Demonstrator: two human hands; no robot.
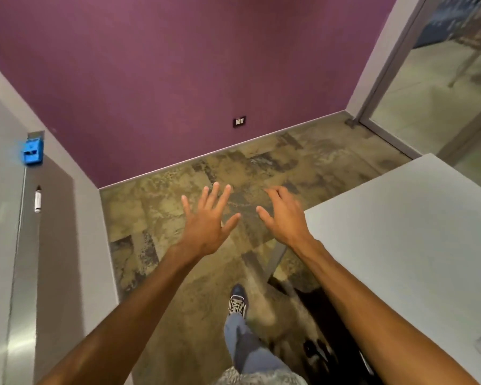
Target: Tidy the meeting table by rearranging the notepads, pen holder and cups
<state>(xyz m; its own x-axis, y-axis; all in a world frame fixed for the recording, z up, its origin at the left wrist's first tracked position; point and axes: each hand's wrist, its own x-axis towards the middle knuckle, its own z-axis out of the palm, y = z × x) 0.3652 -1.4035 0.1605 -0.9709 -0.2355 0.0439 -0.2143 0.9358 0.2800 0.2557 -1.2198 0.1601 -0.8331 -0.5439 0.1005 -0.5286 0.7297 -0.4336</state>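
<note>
Soft indoor light, motion blur, fisheye-bent edges.

An office meeting room, this was. A wide grey desk (pixel 400 232) took up the right side. On the left a whiteboard (pixel 0 190) ran along the wall, with a marker (pixel 37 198) stuck to it just below a blue holder (pixel 32 152). Ahead stood a purple wall (pixel 178 65) with a socket (pixel 239 121) low down. Patterned carpet tiles (pixel 178 190) covered the floor, and a metal-framed glass partition (pixel 442 93) closed off the far right.
</note>
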